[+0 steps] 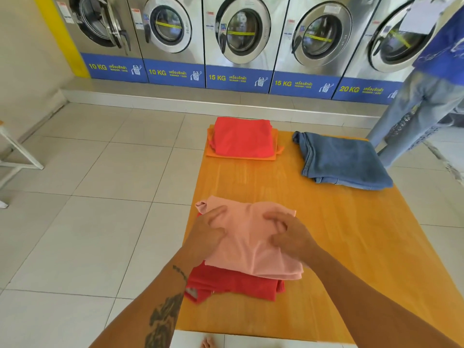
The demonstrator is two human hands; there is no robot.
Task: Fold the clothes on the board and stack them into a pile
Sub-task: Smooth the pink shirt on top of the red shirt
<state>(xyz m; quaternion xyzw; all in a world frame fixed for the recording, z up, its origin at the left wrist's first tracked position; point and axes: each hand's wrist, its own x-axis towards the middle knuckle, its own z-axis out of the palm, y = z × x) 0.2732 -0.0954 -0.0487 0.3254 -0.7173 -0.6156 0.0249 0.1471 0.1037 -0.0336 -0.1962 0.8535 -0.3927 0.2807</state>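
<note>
Head view shows me the orange board (339,247) on the floor, folded jeans (344,162) far right, a red-on-orange pile (242,138) far left. Nearest, both hands, left (204,233) and right (292,237), press loosely curled fingers, gripping nothing, onto a pink shirt (251,242) atop a red garment (233,285). I judge it stacking; next, gather the piles.

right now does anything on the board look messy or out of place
Mostly tidy. The pink garment sits skewed on the red garment below, one corner bunched at far left. The jeans overhang the board edge.
</note>
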